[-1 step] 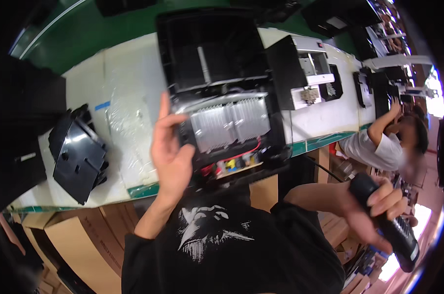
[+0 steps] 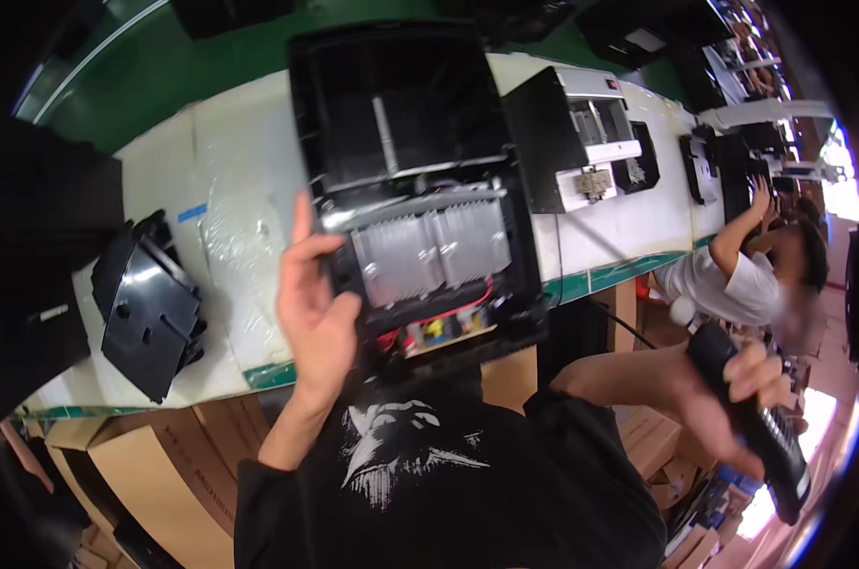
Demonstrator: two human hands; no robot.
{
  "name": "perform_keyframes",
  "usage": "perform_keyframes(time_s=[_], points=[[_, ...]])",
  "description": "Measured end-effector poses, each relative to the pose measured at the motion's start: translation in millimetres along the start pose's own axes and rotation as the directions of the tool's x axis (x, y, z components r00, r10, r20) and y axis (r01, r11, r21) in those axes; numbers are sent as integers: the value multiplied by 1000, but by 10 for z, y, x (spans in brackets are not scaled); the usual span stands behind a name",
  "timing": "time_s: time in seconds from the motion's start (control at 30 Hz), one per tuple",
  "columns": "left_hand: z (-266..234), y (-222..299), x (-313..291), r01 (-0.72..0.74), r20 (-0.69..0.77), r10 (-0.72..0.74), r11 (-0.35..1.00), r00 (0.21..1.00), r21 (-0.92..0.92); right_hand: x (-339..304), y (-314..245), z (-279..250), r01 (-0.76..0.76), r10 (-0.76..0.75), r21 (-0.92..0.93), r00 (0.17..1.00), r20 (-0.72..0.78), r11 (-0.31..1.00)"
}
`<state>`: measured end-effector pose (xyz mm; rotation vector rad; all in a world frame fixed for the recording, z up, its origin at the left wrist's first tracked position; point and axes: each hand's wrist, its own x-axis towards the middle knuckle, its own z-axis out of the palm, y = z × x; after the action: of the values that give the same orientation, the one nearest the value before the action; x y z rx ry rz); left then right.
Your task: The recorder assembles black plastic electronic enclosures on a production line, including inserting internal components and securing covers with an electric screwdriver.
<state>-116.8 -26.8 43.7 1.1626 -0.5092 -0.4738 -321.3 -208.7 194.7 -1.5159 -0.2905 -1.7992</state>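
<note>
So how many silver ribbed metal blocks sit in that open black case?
2: a left block, nearer the person's left hand, and a right block beside it; others may be hidden.

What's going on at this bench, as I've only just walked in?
A person has their left hand at the left edge of an open black casing, fingers spread. Inside show a finned silver metal block and a red wire. Their right hand grips a black handheld tool, held away from the casing. Farther right is a co-worker in a white top.
</note>
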Motion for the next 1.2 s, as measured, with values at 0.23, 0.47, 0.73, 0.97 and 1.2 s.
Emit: perform_keyframes(time_s=[0.23, 0.47, 0.73, 0.97, 1.2], points=[[-74, 187, -145, 93, -85, -77, 975, 993, 201, 68, 459, -1081, -112, 18, -344, 964, -267, 932], [-103, 137, -152, 126, -148, -88, 956, 985, 266, -143, 783, -1188, -236, 163, -323, 958, -237, 916], [-73, 155, -160, 138, -168, -93, 950, 981, 279, -34, 988, -1192, -292, 321, -223, 941, 107, 930], [-61, 175, -153, 161, -178, -114, 949, 977, 272, -118, 779, -1312, -305, 93, -496, 909, -405, 813], [-75, 143, -143, 136, -146, -94, 942, 985, 308, 225, 1214, -1145, -442, 380, -352, 895, -233, 825]])
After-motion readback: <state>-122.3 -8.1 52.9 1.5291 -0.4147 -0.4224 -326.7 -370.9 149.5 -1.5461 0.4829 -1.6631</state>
